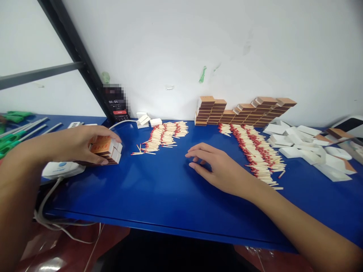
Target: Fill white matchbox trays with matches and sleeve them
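Note:
At the left of the blue table, my left hand [78,145] is curled over a small stack of matchboxes [105,147], thumb and fingers on its sides. My right hand [211,166] hovers or rests over the middle of the table, fingers loosely bent and apart, holding nothing. Between the hands and farther back lies a pile of red-tipped matches [164,136]. Longer rows of matches [255,151] spread out beyond my right forearm. Stacked matchboxes [210,110] stand in uneven columns against the wall.
White matchbox trays [309,145] lie heaped at the right. Some white trays [143,120] sit near a phone [116,104] leaning at the back left. A white power strip [64,170] with cables and green-handled tools [10,141] are at the left. The blue table's front edge [170,229] runs below.

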Demonstrator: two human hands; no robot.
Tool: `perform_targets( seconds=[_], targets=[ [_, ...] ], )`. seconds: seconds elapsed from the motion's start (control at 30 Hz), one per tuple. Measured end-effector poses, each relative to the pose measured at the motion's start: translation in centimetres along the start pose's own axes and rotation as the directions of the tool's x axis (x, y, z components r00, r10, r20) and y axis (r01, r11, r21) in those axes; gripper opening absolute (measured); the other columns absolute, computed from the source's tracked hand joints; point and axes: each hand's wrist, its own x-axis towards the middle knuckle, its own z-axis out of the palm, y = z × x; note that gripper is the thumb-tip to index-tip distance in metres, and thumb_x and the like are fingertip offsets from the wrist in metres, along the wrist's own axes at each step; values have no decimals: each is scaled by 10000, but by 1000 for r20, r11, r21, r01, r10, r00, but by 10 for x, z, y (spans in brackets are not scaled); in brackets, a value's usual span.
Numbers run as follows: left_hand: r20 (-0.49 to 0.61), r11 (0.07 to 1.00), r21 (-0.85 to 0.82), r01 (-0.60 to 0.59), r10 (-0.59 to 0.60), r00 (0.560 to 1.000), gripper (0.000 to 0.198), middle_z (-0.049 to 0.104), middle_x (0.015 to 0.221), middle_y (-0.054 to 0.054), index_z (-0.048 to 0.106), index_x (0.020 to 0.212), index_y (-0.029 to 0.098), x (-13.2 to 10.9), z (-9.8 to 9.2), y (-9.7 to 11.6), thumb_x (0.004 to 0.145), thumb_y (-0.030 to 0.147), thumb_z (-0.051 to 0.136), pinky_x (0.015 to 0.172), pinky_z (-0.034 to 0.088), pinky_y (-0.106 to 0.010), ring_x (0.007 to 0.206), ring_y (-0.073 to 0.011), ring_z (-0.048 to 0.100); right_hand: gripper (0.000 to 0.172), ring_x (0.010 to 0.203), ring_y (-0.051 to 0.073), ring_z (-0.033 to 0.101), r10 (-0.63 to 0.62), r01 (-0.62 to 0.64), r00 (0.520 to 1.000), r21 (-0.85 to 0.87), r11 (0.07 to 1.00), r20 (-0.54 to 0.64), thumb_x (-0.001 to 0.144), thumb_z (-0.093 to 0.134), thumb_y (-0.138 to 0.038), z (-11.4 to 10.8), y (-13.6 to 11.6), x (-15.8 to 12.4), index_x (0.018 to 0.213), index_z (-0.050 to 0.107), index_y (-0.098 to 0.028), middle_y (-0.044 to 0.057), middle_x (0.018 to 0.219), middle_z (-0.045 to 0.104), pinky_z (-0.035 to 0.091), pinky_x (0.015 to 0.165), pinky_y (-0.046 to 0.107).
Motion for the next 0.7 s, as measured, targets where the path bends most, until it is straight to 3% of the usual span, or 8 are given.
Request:
perform_targets(
  seconds=[0.17,0.33,0.43,0.53,0.63,0.7],
  targets=[
    [46,1000,9,-28,27,999,847,780,980,-51,715,1292,218,-2,2,7,698,819,674,895,519,-325,990,-271,690,234,935,201,693,-11,11,1000,-14,1000,0,1049,521,-293,0,1,0,1207,688,-249,95,1292,662,598,877,411],
    [297,999,-4,-52,51,953,877,756,1228,-49,591,1478,308,10,-3,-1,737,760,723,788,528,-287,948,-242,710,233,929,195,687,-11,11,1000,-16,1000,11,1048,523,-285,0,1,0,1206,690,-245,91,1280,663,596,858,396],
    [273,995,-8,-100,98,957,766,684,1398,-57,534,1519,345,20,-7,7,839,663,687,798,531,-303,968,-226,700,238,933,195,687,-17,18,1000,-22,1000,20,1051,514,-278,-1,1,0,1206,692,-244,92,1279,663,596,847,394],
    [306,989,56,-135,111,945,706,595,1523,-24,544,1493,432,34,-8,20,816,532,714,840,533,-345,1072,-256,685,237,931,196,688,-17,17,1000,-22,1000,12,1050,515,-276,-2,-1,0,1204,693,-245,91,1278,664,597,853,398],
    [374,989,86,-123,82,924,721,688,1399,-47,621,1437,390,62,-4,35,752,587,734,849,527,-358,1108,-298,687,232,932,194,686,-19,19,1000,-12,1000,1,1048,521,-275,-3,-2,0,1198,695,-243,90,1270,670,595,875,402],
    [404,986,87,-144,97,910,637,748,1265,-70,667,1390,344,90,6,47,803,592,676,834,520,-360,1030,-293,707,226,937,195,686,-29,29,1000,-4,1000,-4,1048,520,-271,-3,-1,2,1185,697,-237,91,1241,681,591,878,398]
  ],
)
